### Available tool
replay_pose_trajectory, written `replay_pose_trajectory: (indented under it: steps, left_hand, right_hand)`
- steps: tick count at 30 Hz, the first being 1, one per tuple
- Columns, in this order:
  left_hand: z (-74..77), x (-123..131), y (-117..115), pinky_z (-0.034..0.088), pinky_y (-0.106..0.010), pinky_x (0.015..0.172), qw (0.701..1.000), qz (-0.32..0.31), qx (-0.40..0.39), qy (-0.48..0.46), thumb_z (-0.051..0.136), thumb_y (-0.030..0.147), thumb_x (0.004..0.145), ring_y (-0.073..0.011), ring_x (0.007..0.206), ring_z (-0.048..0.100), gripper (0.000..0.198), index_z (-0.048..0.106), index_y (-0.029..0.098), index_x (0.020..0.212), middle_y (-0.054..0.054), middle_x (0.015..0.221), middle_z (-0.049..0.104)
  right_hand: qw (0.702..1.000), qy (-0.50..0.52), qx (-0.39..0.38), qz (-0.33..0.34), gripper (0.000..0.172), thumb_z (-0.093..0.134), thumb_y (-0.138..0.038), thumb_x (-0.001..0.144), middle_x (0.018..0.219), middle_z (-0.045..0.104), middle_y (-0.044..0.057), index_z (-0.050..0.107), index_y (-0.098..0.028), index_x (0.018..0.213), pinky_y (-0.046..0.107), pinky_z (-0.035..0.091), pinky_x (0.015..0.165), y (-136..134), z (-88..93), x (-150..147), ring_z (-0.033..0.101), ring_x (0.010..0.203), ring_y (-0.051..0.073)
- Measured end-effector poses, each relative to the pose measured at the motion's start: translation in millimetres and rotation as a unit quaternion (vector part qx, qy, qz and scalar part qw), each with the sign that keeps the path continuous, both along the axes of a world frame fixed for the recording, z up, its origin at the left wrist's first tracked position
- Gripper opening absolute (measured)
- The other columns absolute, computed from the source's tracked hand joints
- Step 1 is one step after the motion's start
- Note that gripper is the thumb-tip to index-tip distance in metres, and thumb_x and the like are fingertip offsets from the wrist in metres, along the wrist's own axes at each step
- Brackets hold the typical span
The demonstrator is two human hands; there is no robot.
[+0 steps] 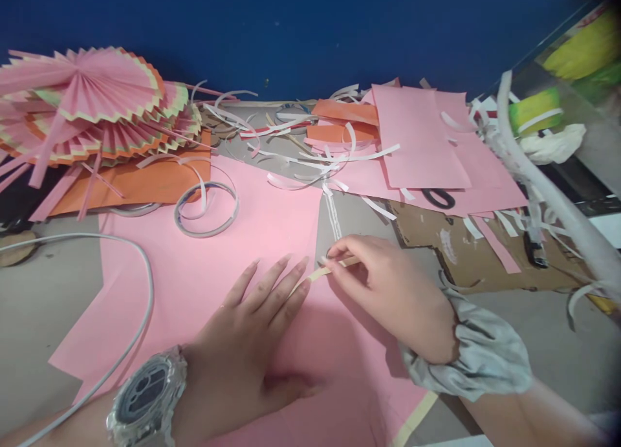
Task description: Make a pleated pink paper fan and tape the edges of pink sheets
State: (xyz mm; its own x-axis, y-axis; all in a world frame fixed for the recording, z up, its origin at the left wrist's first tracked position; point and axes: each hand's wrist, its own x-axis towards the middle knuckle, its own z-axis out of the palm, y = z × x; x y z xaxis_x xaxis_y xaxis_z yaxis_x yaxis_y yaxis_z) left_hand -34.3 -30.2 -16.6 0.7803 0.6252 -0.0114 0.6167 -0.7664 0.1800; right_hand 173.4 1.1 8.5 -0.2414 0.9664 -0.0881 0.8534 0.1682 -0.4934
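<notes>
My left hand (257, 330) lies flat on a large pink paper sheet (262, 207), fingers stretched out and slightly apart. A narrow pale yellow strip (319, 274) runs from beside its index finger to my right hand (378, 285). My right thumb and fingertips pinch together at that strip, close to the sheet. Whether the strip is tape or paper, I cannot tell. Just beyond the right fingertips lies a white strip (334, 214). Another pale yellow strip (414, 418) borders the sheet's near right edge.
Folded pink, orange and yellow paper fans (107, 91) are piled back left. A ring-shaped roll (206, 230) rests on the pink sheet. Pink paper pieces (422, 136) cover black-handled scissors (439, 199) partly, above cardboard (466, 259). A white cable (150, 285) curves at left.
</notes>
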Motion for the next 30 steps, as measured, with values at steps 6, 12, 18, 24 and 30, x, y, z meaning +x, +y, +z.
replay_pose_trajectory:
  steps: [6,12,18,24,30]
  left_hand:
    - [4.3,-4.0,-6.8,0.014,-0.042,0.11,0.999,0.012,0.022,-0.04,0.04,0.059,0.082,-0.0302,0.136,0.016,0.075,0.038,0.003,0.133,-0.015,0.147,0.023]
    - [4.7,0.3,-0.2,0.009,-0.048,0.11,1.0,0.017,-0.001,-0.006,0.034,0.064,0.082,-0.0323,0.137,0.011,0.084,0.022,0.006,0.141,-0.014,0.15,0.013]
    - [1.9,2.0,0.9,0.007,-0.048,0.111,1.0,0.011,-0.01,0.005,0.034,0.065,0.081,-0.0323,0.137,0.01,0.085,0.021,0.008,0.142,-0.013,0.15,0.011]
    - [-0.1,0.2,-0.4,0.009,-0.047,0.11,1.0,0.013,0.007,-0.011,0.037,0.064,0.08,-0.0323,0.136,0.014,0.083,0.027,0.008,0.14,-0.014,0.149,0.015]
    - [-2.6,0.3,0.3,0.008,-0.046,0.11,1.0,0.012,0.005,-0.012,0.038,0.063,0.081,-0.0314,0.136,0.014,0.081,0.027,0.009,0.14,-0.012,0.149,0.016]
  right_hand:
    - [0.996,0.068,-0.047,0.013,0.01,0.049,-0.024,0.086,0.079,0.063,-0.004,0.055,-0.023,0.077,0.025,0.041,0.069,3.1,3.3,4.2,0.057,0.075,0.011]
    - [0.998,0.057,-0.037,0.001,0.009,0.052,-0.024,0.084,0.075,0.059,-0.004,0.052,-0.022,0.075,0.027,0.04,0.07,5.3,-1.2,0.8,0.055,0.072,0.012]
    - [0.999,0.03,-0.022,-0.003,0.011,0.051,-0.021,0.084,0.075,0.058,-0.003,0.05,-0.022,0.074,0.028,0.04,0.071,5.3,-2.8,0.8,0.054,0.072,0.013]
    - [1.0,0.021,-0.02,-0.003,0.012,0.049,-0.02,0.085,0.075,0.059,-0.002,0.05,-0.022,0.074,0.03,0.041,0.072,5.7,-3.9,0.1,0.054,0.071,0.014]
    - [0.999,0.016,-0.028,-0.002,0.011,0.05,-0.019,0.085,0.076,0.058,-0.003,0.05,-0.022,0.075,0.03,0.04,0.074,5.3,-4.5,1.0,0.053,0.072,0.014]
